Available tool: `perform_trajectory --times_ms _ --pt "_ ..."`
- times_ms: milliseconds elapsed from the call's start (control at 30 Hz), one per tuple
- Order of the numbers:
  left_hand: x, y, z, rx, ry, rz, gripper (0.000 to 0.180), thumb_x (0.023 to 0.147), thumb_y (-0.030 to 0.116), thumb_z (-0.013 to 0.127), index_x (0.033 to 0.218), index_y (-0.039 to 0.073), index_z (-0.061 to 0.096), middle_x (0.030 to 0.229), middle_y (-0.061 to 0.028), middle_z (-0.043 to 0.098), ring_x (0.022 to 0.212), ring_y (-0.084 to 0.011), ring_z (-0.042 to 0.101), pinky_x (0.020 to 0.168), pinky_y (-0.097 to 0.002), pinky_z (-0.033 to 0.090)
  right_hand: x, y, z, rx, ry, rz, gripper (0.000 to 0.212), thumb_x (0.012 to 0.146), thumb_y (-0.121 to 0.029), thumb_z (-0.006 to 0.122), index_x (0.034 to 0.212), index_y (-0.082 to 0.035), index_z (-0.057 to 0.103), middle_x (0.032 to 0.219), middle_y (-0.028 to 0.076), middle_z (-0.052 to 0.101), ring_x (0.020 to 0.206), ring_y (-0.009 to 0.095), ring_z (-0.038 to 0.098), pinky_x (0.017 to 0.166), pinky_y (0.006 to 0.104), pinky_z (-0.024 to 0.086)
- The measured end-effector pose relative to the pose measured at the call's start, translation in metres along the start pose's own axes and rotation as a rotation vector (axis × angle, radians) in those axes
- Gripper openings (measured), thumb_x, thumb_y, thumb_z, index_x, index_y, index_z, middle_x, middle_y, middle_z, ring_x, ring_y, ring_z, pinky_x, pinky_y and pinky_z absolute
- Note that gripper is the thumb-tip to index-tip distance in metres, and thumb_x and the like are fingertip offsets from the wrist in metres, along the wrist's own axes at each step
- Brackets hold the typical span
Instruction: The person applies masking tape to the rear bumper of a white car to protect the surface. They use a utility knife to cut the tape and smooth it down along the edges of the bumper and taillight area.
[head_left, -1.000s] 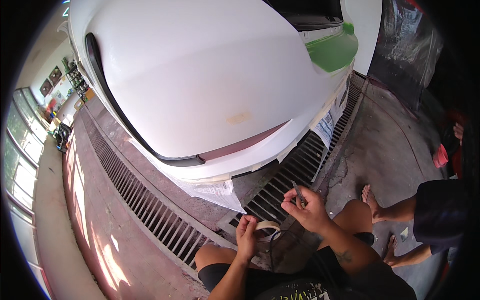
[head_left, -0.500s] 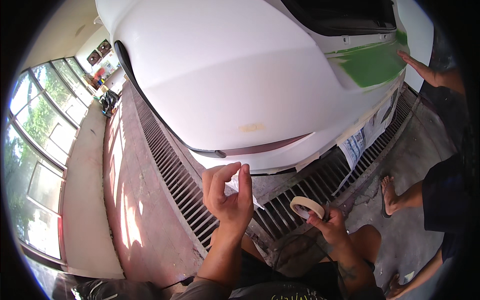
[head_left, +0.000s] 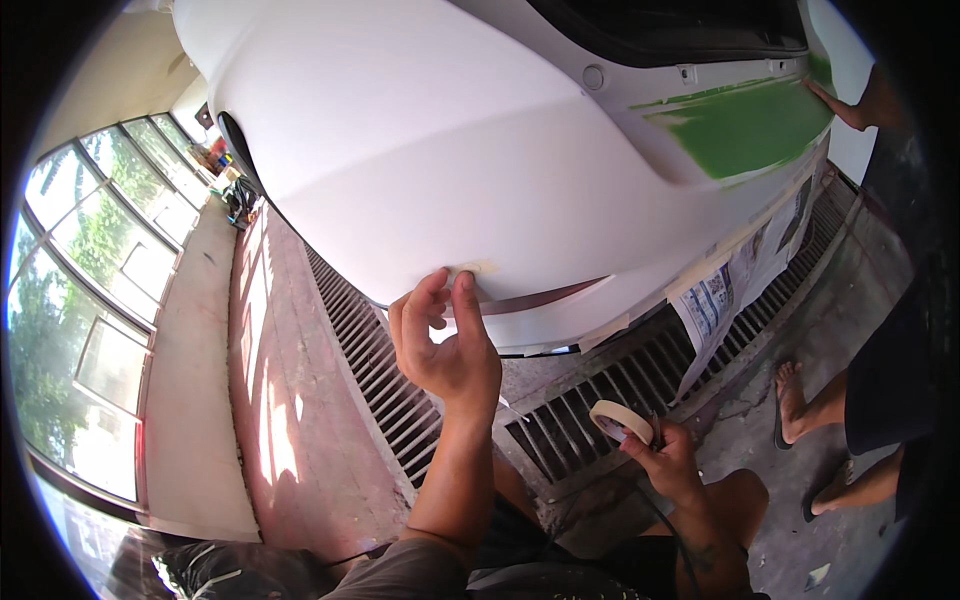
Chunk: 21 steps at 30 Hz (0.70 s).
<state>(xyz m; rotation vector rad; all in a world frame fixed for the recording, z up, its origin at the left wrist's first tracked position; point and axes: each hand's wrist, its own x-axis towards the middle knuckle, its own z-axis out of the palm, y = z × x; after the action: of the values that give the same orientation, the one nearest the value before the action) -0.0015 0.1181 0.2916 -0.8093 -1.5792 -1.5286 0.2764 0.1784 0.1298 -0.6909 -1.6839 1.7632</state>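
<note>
A white car body panel (head_left: 380, 190) fills the middle of the view, with a beige patch (head_left: 484, 267) low on it. My left hand (head_left: 445, 350) is raised to the panel's lower edge, its fingertips at the patch. Those fingers are half curled, a small gap shows between thumb and index finger, and nothing is visible in them. A roll of masking tape (head_left: 607, 410) is gripped in my right hand (head_left: 665, 457), low and to the right, away from the panel. Beside the left hand runs a dark reddish strip (head_left: 550, 297) along the car's lower edge.
Green paint (head_left: 750, 130) covers an area at the right, where another person's hand (head_left: 845, 105) touches the car. Newspaper (head_left: 715, 290) hangs below the bumper. A floor grating (head_left: 570, 430) lies underneath. That person's sandalled foot (head_left: 790, 400) stands nearby. Windows (head_left: 90, 290) line the left.
My left hand has moved up to the panel, its fingertips now at the beige patch. The right hand keeps the tape roll low. The view has shifted slightly.
</note>
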Motion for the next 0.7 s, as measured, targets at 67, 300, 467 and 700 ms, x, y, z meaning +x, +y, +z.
perform_trajectory --times_ms 67,300,467,700 --pt "0.0 0.003 0.0 0.014 -0.007 -0.007 0.014 0.094 0.007 0.085 0.106 0.004 0.078 0.093 -0.0006 0.067 0.074 -0.0069 0.057 0.064 -0.0229 0.047 0.001 -0.002 0.0 -0.017 -0.008 -0.003 0.017 0.095 -0.014 0.084 0.101 0.0 0.076 0.088 0.001 0.074 0.083 0.008 0.065 0.075 0.0283 0.052" --pt "0.007 0.003 -0.007 0.031 -0.086 0.017 0.01 0.095 0.005 0.084 0.103 0.004 0.077 0.094 -0.0005 0.069 0.076 -0.0068 0.056 0.066 -0.0235 0.045 0.003 0.0 0.006 -0.058 -0.05 -0.022 0.02 0.095 -0.018 0.085 0.101 -0.001 0.076 0.083 0.0 0.072 0.079 0.006 0.062 0.072 0.0279 0.051" --pt "0.011 0.005 -0.01 0.088 -0.095 0.065 0.011 0.09 0.006 0.086 0.096 0.005 0.076 0.089 -0.0045 0.07 0.076 -0.0141 0.058 0.063 -0.0292 0.045 0.006 -0.001 0.009 -0.092 -0.051 -0.054 0.021 0.095 -0.019 0.085 0.099 -0.001 0.076 0.079 0.001 0.07 0.076 0.006 0.061 0.069 0.0289 0.05" --pt "0.017 0.003 -0.014 0.211 -0.155 0.202 0.009 0.099 0.011 0.079 0.096 0.004 0.073 0.094 -0.003 0.068 0.075 -0.0111 0.057 0.066 -0.027 0.043 0.004 0.001 0.006 -0.095 -0.03 -0.038 0.021 0.095 -0.018 0.085 0.099 0.0 0.076 0.079 0.001 0.07 0.075 0.007 0.06 0.068 0.0297 0.049"
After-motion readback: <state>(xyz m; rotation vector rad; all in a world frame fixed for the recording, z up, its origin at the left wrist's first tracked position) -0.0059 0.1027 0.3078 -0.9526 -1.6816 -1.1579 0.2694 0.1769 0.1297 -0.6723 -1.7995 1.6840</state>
